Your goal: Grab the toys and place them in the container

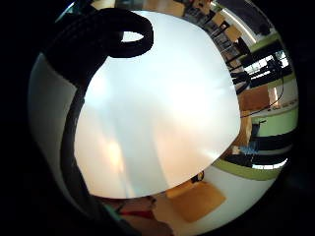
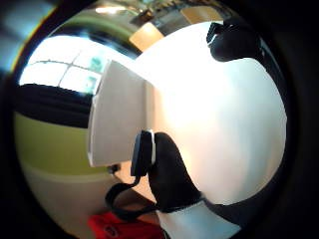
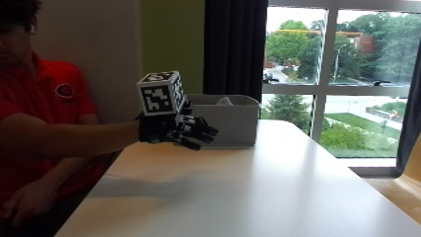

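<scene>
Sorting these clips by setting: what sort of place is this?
Probably an office or classroom-type room, not a home. A long white table stands by a large window with a dark curtain, and more wooden tables and chairs show in the palm view.

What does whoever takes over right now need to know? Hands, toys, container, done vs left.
Right hand: gloved, raised above the table in front of the container, fingers loosely curled, holding nothing.
Other hand: bare, low beside the table edge, idle.
Container: grey bin at the far side of the white table, by the window. Something pale shows just above its rim; cannot tell what it is.
Toys: none visible on the table in any view.
Done: judging by the bare tabletop, the toys look already put away, though the bin's inside is hidden.
Left: check the bin's contents; nothing else visible to pick up.
</scene>
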### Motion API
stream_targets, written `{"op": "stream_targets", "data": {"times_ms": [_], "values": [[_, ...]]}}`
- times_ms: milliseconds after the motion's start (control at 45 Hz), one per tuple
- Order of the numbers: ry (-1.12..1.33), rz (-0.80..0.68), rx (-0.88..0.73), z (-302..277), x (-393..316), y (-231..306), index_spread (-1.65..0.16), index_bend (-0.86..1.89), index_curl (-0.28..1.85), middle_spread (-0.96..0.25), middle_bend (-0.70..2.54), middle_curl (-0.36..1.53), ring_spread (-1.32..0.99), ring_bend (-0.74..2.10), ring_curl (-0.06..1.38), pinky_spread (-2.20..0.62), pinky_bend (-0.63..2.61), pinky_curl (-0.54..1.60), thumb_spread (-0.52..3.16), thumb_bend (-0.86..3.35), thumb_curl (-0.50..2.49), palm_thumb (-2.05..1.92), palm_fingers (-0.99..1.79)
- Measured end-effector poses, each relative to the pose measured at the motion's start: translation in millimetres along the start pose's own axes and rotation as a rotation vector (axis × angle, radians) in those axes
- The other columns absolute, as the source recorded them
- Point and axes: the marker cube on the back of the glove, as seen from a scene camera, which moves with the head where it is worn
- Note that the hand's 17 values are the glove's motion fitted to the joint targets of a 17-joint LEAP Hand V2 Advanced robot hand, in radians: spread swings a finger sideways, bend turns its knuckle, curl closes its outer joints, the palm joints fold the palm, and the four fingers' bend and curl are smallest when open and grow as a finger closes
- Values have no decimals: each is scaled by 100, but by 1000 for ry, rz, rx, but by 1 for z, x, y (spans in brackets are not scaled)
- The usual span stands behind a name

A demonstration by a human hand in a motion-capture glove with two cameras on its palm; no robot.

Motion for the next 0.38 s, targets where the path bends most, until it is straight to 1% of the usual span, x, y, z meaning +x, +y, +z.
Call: {"op": "stream_targets", "data": {"times_ms": [377], "values": [[10,-5,27,-4,-5,2,-41,48,51,-17,27,36,-21,51,18,0,81,30,114,-6,24,-7,21]]}}
